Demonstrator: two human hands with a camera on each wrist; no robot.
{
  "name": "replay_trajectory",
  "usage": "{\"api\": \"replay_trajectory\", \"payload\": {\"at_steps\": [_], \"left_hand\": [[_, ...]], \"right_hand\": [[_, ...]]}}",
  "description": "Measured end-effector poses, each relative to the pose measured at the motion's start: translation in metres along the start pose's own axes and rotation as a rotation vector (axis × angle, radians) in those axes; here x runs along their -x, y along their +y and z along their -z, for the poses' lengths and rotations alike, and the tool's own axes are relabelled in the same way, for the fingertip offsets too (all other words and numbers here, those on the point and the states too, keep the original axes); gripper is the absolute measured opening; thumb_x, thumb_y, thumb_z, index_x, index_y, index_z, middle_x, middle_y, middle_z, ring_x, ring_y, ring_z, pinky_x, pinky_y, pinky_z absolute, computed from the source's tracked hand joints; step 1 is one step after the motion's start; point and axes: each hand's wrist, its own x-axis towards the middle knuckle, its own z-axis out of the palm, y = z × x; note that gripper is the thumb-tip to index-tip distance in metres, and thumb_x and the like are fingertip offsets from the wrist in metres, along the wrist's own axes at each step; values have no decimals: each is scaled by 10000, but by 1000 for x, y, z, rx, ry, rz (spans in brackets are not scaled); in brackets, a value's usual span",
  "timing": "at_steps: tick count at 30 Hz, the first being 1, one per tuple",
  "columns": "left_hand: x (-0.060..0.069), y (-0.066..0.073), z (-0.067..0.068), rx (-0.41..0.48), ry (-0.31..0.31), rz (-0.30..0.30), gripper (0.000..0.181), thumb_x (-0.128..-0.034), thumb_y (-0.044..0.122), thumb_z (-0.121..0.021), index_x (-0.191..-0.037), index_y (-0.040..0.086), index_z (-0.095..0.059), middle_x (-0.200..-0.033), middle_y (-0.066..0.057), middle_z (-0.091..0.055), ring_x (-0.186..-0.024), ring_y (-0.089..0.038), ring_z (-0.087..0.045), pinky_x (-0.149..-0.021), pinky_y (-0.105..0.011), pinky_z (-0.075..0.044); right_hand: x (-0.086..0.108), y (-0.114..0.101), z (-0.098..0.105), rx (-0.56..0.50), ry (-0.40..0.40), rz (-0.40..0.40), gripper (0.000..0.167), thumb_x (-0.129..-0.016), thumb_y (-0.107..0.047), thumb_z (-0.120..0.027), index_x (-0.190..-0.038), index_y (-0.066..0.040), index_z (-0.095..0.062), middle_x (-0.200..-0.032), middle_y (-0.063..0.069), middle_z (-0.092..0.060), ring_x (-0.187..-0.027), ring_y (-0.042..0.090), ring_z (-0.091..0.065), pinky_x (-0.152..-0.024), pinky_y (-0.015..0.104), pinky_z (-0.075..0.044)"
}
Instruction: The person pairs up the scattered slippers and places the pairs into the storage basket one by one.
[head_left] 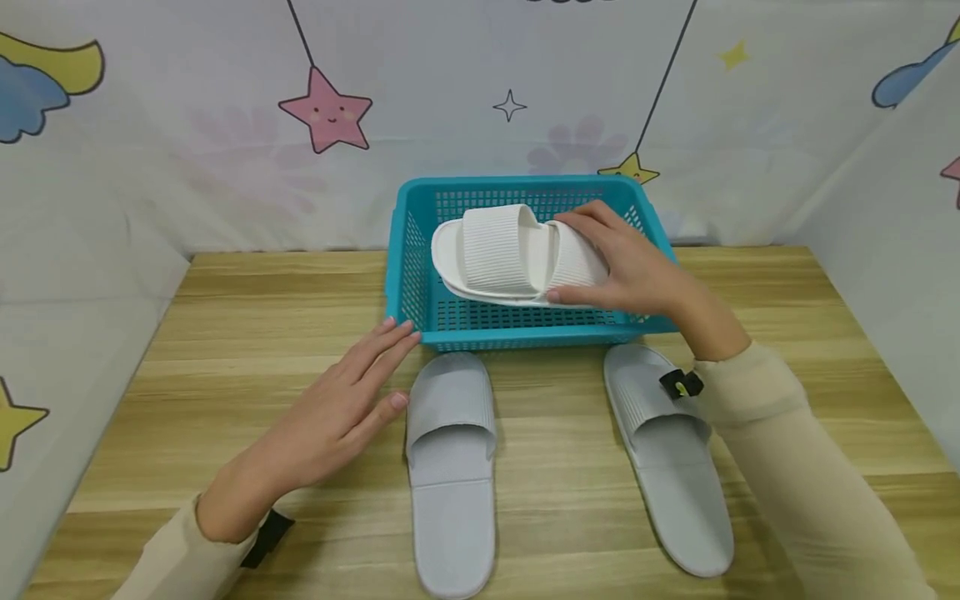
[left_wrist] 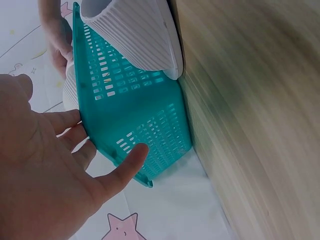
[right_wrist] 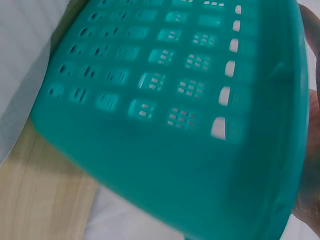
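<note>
A pair of white slippers [head_left: 495,250], pressed together, lies over the teal basket [head_left: 517,337]. My right hand [head_left: 637,267] grips their right end, thumb on the near side and fingers over the far side. In the right wrist view the basket [right_wrist: 150,150] hides most of that hand [right_wrist: 312,165]. My left hand [head_left: 330,417] has its fingers extended, with the fingertips at the basket's near left corner; in the left wrist view this hand [left_wrist: 45,170] is beside the basket's rim [left_wrist: 82,100].
Two grey slippers stand on the wooden table [head_left: 285,300] before the basket: one [head_left: 453,500] near the middle, the other [head_left: 682,483] under my right forearm, angled. A patterned cloth [head_left: 450,83] hangs behind, with white sides left and right.
</note>
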Motion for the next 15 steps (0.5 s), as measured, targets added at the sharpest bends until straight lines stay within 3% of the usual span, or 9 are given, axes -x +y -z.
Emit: {"api": "replay_trajectory", "payload": {"at_steps": [8,15], "left_hand": [[4,-1,-1,3,8,6,637,-1141,288,-493,-1708,168,-229,-1760,-66,-231,-1649,-275,-130,-1277,-563,-255],[0,-1,-1,6,18,-11,635,-1141,290,-494,-1706,168,-233,-1759,-59,-234,-1647,-276,-140,-1276,-557,-260]], "right_hand": [[-1,13,1,34,-68,-53,920,-870,-446,-872,-1608,-100,-445,-1544,112,-451,-1261,306,-497,-921,498,-517],[-10,21,0,115,-42,-34,900,-866,-437,-869,-1592,-86,-470,-1549,143,-489,-1336,358,-475,-1044,599,-421]]}}
